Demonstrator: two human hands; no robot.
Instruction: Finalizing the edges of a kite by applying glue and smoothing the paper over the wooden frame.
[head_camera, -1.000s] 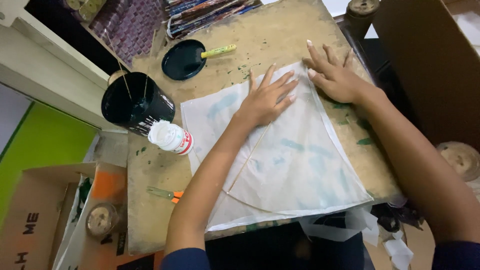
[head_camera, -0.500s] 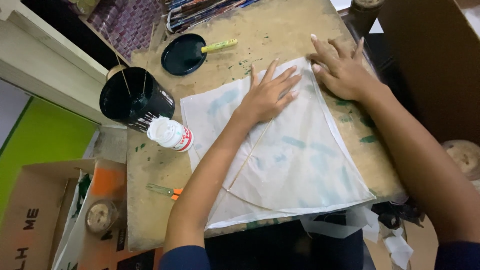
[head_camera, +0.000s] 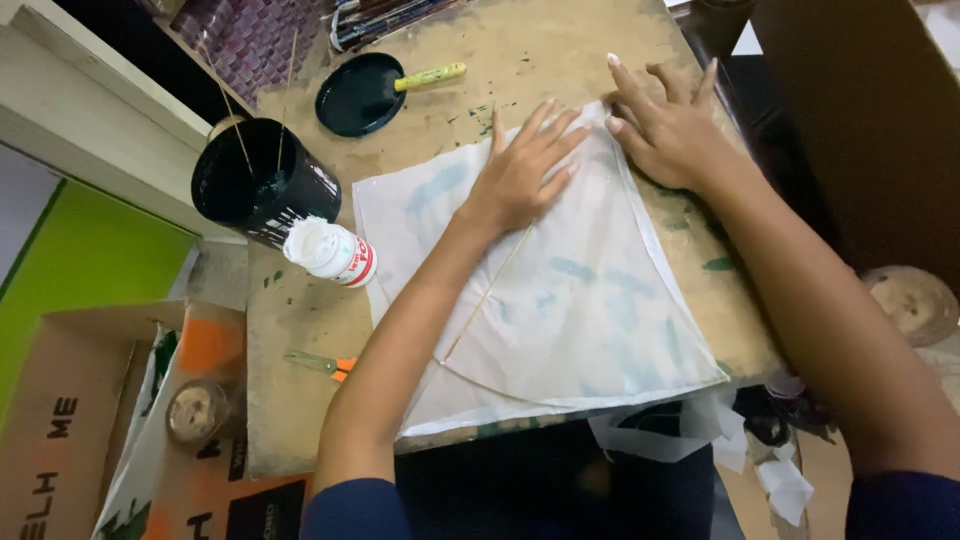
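A thin white paper sheet (head_camera: 590, 310), with faint green smears and thin sticks laid across it, lies on a worn wooden board (head_camera: 300, 330). My left hand (head_camera: 525, 165) rests flat on the sheet near its far corner, fingers spread. Beside it, my right hand (head_camera: 665, 125) presses flat on the sheet's far right edge and the board. Neither hand holds anything.
A black pot (head_camera: 260, 185) with thin sticks in it stands at the left, a white glue bottle (head_camera: 330, 250) lying by it. A dark dish (head_camera: 360, 95) with a yellow-handled brush sits behind. Scissors (head_camera: 320, 365) lie near the board's left. Cardboard boxes (head_camera: 80, 440) stand lower left.
Both hands have slid slightly toward the far corner of the sheet, smoothing it. The view has shifted a little.
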